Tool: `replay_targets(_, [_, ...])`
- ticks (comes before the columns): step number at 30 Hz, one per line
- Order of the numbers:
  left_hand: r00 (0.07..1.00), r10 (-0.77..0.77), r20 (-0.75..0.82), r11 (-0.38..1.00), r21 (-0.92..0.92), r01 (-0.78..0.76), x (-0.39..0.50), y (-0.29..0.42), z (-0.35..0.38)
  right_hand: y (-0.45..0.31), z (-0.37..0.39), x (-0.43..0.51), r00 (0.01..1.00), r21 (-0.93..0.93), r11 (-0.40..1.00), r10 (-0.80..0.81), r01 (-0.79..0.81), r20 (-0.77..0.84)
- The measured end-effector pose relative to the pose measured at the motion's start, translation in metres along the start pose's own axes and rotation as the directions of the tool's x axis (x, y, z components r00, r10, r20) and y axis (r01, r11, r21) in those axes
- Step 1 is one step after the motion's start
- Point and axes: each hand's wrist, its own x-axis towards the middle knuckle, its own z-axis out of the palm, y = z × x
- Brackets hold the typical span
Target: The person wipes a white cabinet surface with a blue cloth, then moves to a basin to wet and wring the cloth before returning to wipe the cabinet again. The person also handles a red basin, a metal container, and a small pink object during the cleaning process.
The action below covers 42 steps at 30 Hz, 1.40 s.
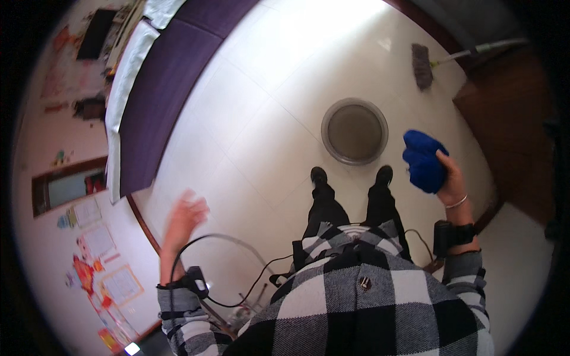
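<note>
My right hand [454,180], at the right, grips a bunched blue cloth [423,162], the thumb pressed on its edge. My left hand [189,213] is raised at the left, blurred, with its fingers apart and nothing in it. Between the two hands and farther ahead, a round basin [355,131] of dull water stands on the tiled floor, just beyond my black shoes. The cloth is to the right of the basin and apart from it.
A broom or mop head [421,66] rests on the floor at the upper right, beside brown wooden furniture [507,129]. A dark purple cabinet or table side [173,80] with a white cover stands at the upper left. Cables run from my wrist devices to my waist.
</note>
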Motion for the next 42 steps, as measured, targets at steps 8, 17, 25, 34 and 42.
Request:
replay_targets(8, [0.951,-0.037,-0.307,0.875,0.449,0.179,0.166,-0.007,-0.035,0.029,0.061,-0.001,0.994,-0.043,0.993,-0.112,0.111,-0.017])
replay_targets(17, [0.949,-0.182,0.258,0.734,0.678,-0.044,0.33,-0.097,0.097,0.047,0.133,0.004,0.98,0.15,0.981,-0.147,0.126,0.138])
replay_targets(25, [0.625,-0.693,0.358,0.71,0.488,0.507,0.299,-0.237,0.207,0.058,0.098,0.053,0.975,0.572,0.819,-0.092,-0.042,0.203])
replay_targets(34, [0.419,-0.74,0.527,0.673,0.594,0.44,0.367,-0.313,0.189,0.129,-0.029,0.178,0.996,0.528,0.845,0.069,-0.085,0.051])
replay_targets(42, [0.689,-0.638,0.344,0.256,0.939,-0.231,0.387,-0.405,0.243,0.237,-0.12,0.17,0.847,0.461,0.848,0.431,-0.261,-0.312])
